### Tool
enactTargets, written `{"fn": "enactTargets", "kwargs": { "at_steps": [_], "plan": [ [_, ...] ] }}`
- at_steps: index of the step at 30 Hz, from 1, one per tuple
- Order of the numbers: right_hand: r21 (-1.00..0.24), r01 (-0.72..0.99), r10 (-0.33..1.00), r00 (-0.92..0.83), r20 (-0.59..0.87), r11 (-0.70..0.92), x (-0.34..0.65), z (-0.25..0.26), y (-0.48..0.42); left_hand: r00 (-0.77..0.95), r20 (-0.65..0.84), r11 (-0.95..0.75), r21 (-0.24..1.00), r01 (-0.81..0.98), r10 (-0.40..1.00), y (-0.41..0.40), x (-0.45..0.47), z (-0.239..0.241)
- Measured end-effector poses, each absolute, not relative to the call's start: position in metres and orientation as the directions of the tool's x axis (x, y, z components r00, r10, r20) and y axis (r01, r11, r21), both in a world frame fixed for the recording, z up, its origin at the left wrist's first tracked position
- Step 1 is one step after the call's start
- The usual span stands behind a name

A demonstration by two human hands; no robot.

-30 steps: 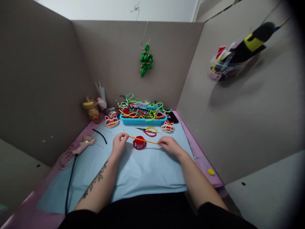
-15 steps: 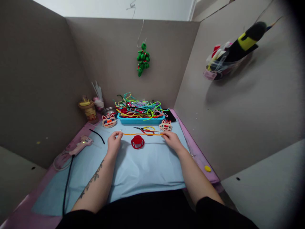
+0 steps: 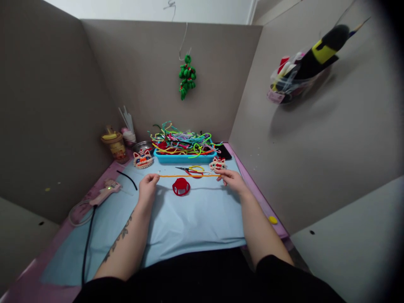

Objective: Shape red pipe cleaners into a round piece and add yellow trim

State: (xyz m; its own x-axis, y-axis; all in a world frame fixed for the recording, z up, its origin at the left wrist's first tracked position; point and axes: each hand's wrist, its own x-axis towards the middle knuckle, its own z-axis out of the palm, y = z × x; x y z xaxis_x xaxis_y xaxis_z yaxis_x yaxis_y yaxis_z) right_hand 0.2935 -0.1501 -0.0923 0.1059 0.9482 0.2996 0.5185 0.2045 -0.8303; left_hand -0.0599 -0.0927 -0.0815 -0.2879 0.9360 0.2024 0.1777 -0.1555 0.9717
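An orange pipe cleaner (image 3: 189, 176) is stretched straight and level between my two hands. My left hand (image 3: 149, 185) pinches its left end, fingers closed. At its right end my right hand (image 3: 231, 180) is closed on it between thumb and fingers. Just below the pipe cleaner, on the blue table cover, sits a small red openwork piece (image 3: 181, 187) shaped like a bowl. Behind it lie pliers (image 3: 192, 170) with one yellow and one red handle, partly crossed by the pipe cleaner. A lion-face ornament (image 3: 217, 163) lies right behind my right hand.
A blue tray (image 3: 186, 159) heaped with colourful pipe cleaners stands at the back. Left of it are another lion-face ornament (image 3: 143, 160), a metal bowl (image 3: 142, 146) and a drink cup (image 3: 115, 145). A pink glue gun (image 3: 105, 192) and a black pipe cleaner (image 3: 128, 179) lie at left.
My right hand has slid slightly right along the orange pipe cleaner, and its fingers have shifted and extended. My left hand still pinches the other end. The view has moved a little.
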Motion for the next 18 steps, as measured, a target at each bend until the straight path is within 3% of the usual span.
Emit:
{"fn": "enactTargets", "kwargs": {
  "at_steps": [5, 7, 9, 11, 14, 17, 18],
  "plan": [
    [-0.723, 0.646, 0.868, 0.186, 0.461, 0.246, 0.269, -0.077, -0.158, -0.235, 0.266, -0.210, 0.948, 0.239, 0.935, -0.115, -0.037, -0.076],
    [-0.494, 0.806, 0.768, 0.079, 0.635, 0.326, 0.238, -0.072, -0.166, -0.179, 0.303, -0.253, 0.934, 0.253, 0.936, -0.128, -0.023, -0.076],
    [-0.386, 0.799, 0.739, -0.104, 0.665, 0.460, 0.203, -0.072, -0.172, -0.108, 0.349, -0.311, 0.912, 0.267, 0.931, -0.141, -0.011, -0.076],
    [-0.476, 0.694, 0.765, -0.170, 0.621, 0.540, 0.175, -0.075, -0.176, -0.022, 0.389, -0.368, 0.888, 0.275, 0.921, -0.150, -0.004, -0.075],
    [-0.720, 0.517, 0.869, -0.105, 0.484, 0.463, 0.159, -0.082, -0.175, 0.117, 0.425, -0.441, 0.855, 0.272, 0.898, -0.155, -0.001, -0.074],
    [-0.765, 0.503, 0.901, -0.069, 0.428, 0.402, 0.171, -0.089, -0.169, 0.179, 0.453, -0.487, 0.815, 0.315, 0.873, -0.151, -0.006, -0.075],
    [-0.765, 0.513, 0.904, -0.056, 0.423, 0.390, 0.177, -0.091, -0.166, 0.158, 0.486, -0.504, 0.757, 0.416, 0.860, -0.148, -0.008, -0.077]
  ]
}}
